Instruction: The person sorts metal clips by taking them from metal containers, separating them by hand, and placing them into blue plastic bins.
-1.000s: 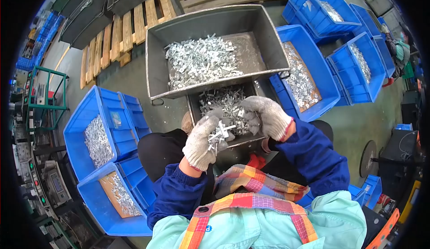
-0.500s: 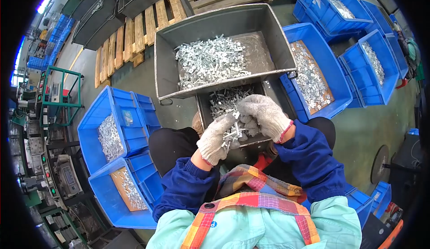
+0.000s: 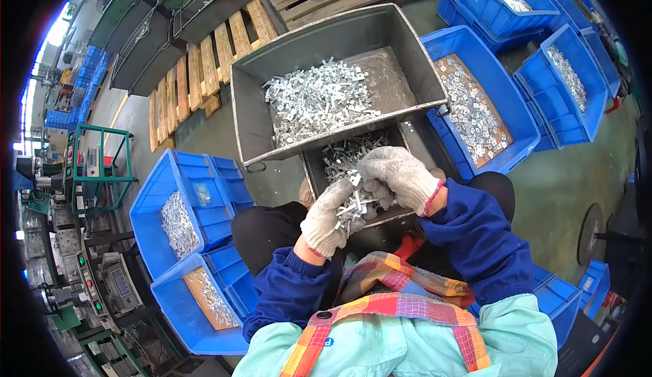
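Note:
My left hand (image 3: 327, 219), in a white knit glove with grey fingers, is closed around a handful of small silvery metal parts (image 3: 352, 213). Close against it, my right hand (image 3: 399, 175) in a matching glove has its fingers curled in. One bright metal piece shows between the fingertips of both hands; the right fingers are partly hidden behind it. Both hands are over the near end of a lower metal bin (image 3: 309, 163), which holds more of these parts. Just beyond, a large grey metal bin (image 3: 238, 122) contains a wide heap of loose silvery parts (image 3: 319, 99).
Blue crates (image 3: 526, 129) with metal parts stand to the right. More blue crates (image 3: 153, 197) sit at the left, near my knee. Behind the grey bin are wooden pallets (image 3: 204, 71) and dark metal bins (image 3: 139, 44). Machinery (image 3: 109, 275) lines the far left.
The view has turned slightly, so the left crates appear lower and further right. Both hands stay together over the lower bin, with the fingers shifting a little around the metal parts.

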### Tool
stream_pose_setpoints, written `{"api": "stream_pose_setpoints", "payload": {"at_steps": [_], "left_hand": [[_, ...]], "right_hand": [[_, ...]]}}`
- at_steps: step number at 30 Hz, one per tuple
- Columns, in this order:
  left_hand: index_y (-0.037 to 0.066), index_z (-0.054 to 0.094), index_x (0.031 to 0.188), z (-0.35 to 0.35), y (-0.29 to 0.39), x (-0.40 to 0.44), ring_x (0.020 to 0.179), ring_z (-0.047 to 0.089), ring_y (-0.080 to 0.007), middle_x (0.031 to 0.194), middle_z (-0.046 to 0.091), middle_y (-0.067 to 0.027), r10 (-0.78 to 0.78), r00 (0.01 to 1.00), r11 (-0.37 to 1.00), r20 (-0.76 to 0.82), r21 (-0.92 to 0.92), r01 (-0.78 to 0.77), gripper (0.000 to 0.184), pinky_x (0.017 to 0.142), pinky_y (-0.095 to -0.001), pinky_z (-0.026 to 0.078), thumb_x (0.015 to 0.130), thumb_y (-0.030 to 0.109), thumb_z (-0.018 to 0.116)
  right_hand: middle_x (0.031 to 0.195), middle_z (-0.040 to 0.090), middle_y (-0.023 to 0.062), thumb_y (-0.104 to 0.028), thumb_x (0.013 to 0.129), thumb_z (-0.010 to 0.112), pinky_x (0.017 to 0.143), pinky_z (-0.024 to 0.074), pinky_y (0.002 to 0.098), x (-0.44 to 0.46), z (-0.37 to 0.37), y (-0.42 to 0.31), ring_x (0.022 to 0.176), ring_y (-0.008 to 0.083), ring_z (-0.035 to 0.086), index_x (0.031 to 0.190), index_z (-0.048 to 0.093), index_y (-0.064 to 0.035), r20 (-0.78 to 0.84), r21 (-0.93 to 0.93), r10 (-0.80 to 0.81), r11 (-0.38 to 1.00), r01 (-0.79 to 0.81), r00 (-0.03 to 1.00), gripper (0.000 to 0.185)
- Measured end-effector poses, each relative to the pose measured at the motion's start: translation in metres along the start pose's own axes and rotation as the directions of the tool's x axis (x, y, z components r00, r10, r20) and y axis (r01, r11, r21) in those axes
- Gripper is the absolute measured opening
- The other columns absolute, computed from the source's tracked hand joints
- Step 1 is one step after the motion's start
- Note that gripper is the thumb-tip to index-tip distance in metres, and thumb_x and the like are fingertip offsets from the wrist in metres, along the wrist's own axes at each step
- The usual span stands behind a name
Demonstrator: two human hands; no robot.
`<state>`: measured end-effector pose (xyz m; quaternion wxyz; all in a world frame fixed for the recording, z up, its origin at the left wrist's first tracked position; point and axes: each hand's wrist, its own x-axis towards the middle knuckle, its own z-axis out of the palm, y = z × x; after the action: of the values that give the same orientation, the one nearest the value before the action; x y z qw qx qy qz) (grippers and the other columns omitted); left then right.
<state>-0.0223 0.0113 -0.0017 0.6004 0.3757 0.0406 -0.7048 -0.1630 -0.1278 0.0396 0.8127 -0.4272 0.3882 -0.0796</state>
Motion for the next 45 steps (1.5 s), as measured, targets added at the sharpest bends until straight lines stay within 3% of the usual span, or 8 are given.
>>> {"api": "stream_pose_setpoints", "payload": {"at_steps": [2, 7, 10, 14, 17, 22, 27, 45], "left_hand": [[-0.007, 0.056, 0.131, -0.01, 0.002, 0.001, 0.107, 0.07, -0.0361, 0.117, 0.069, -0.0216, -0.031, 0.998, 0.999, 0.059, 0.01, 0.031, 0.044, 0.1, -0.0492, 0.055, 0.104, 0.029, 0.055], [-0.005, 0.056, 0.13, -0.011, 0.0, 0.0, 0.092, 0.074, -0.0317, 0.117, 0.069, -0.0205, -0.027, 0.999, 0.999, 0.031, -0.023, 0.027, 0.048, 0.069, -0.037, 0.063, 0.104, 0.035, 0.056], [0.001, 0.062, 0.123, -0.004, 0.007, -0.005, 0.082, 0.074, -0.0265, 0.107, 0.072, -0.0153, -0.018, 0.998, 0.999, 0.064, -0.042, 0.021, 0.042, 0.063, -0.0344, 0.063, 0.102, 0.038, 0.06], [0.002, 0.064, 0.121, 0.013, 0.014, -0.017, 0.076, 0.074, -0.0273, 0.101, 0.073, -0.015, 0.024, 0.999, 0.999, -0.027, -0.03, -0.025, 0.055, 0.057, -0.0323, 0.061, 0.099, 0.053, 0.059], [0.001, 0.064, 0.123, 0.009, 0.014, -0.018, 0.072, 0.074, -0.0268, 0.102, 0.074, -0.0164, 0.004, 1.0, 1.0, -0.021, -0.011, -0.004, 0.063, 0.048, -0.0294, 0.058, 0.1, 0.059, 0.053], [0.003, 0.064, 0.124, 0.007, 0.015, -0.018, 0.067, 0.073, -0.0256, 0.101, 0.074, -0.0174, -0.075, 0.997, 0.996, -0.008, 0.039, 0.075, 0.07, 0.042, -0.0296, 0.055, 0.1, 0.066, 0.044], [0.003, 0.066, 0.117, 0.001, 0.013, -0.017, 0.066, 0.074, -0.0297, 0.095, 0.074, -0.0185, -0.131, 0.991, 0.986, -0.01, 0.103, 0.131, 0.078, 0.037, -0.0254, 0.052, 0.095, 0.075, 0.042], [0.007, 0.065, 0.119, 0.009, 0.009, -0.011, 0.068, 0.073, -0.0214, 0.1, 0.076, -0.0127, 0.016, 0.987, 0.98, -0.16, 0.199, 0.016, 0.053, 0.045, -0.0305, 0.055, 0.105, 0.053, 0.045]], "right_hand": [[0.074, 0.066, 0.0055, -0.02, 0.093, 0.069, 0.049, 0.0477, 0.0292, 0.0, 0.002, -0.001, 0.057, 0.0139, 0.059, 0.096, 0.071, -0.0015, 0.002, -0.01, -0.013, 1.0, 0.013, 1.0, 0.019], [0.069, 0.062, 0.0056, -0.019, 0.095, 0.066, 0.042, 0.0455, 0.028, 0.009, 0.001, 0.002, 0.051, 0.0144, 0.057, 0.102, 0.067, 0.0003, 0.021, 0.0, -0.035, 0.999, 0.035, 0.999, 0.021], [0.07, 0.064, 0.0087, -0.019, 0.095, 0.064, 0.047, 0.0532, 0.0363, 0.024, -0.011, 0.016, 0.051, 0.0216, 0.061, 0.104, 0.067, 0.0002, 0.108, 0.464, -0.193, 0.877, 0.122, 0.975, 0.021], [0.127, 0.065, 0.0186, -0.026, 0.099, 0.062, 0.098, 0.0531, 0.0575, 0.024, -0.019, -0.004, 0.12, 0.0316, 0.063, 0.115, 0.066, -0.0025, 0.22, 0.755, -0.429, 0.643, 0.125, 0.876, 0.029], [0.126, 0.065, 0.0195, -0.025, 0.099, 0.062, 0.095, 0.0565, 0.0536, 0.021, -0.02, -0.003, 0.115, 0.03, 0.066, 0.12, 0.063, -0.0039, 0.204, 0.74, -0.404, 0.66, 0.13, 0.892, 0.03], [0.091, 0.068, 0.0078, -0.023, 0.095, 0.067, 0.065, 0.0536, 0.028, 0.023, -0.012, -0.008, 0.077, 0.0132, 0.064, 0.121, 0.066, -0.0022, 0.135, 0.093, -0.159, 0.985, 0.148, 0.978, 0.033], [0.102, 0.075, 0.0091, -0.035, 0.09, 0.07, 0.082, 0.0527, 0.0321, 0.012, 0.009, -0.026, 0.092, 0.0175, 0.069, 0.118, 0.072, -0.0046, 0.324, -0.615, 0.024, 0.765, 0.191, 0.946, 0.041], [0.074, 0.066, 0.0059, -0.025, 0.093, 0.065, 0.049, 0.0454, 0.0287, 0.015, 0.006, -0.011, 0.056, 0.0117, 0.059, 0.098, 0.072, -0.0005, 0.059, -0.453, -0.105, 0.883, 0.12, 0.993, 0.025]]}}
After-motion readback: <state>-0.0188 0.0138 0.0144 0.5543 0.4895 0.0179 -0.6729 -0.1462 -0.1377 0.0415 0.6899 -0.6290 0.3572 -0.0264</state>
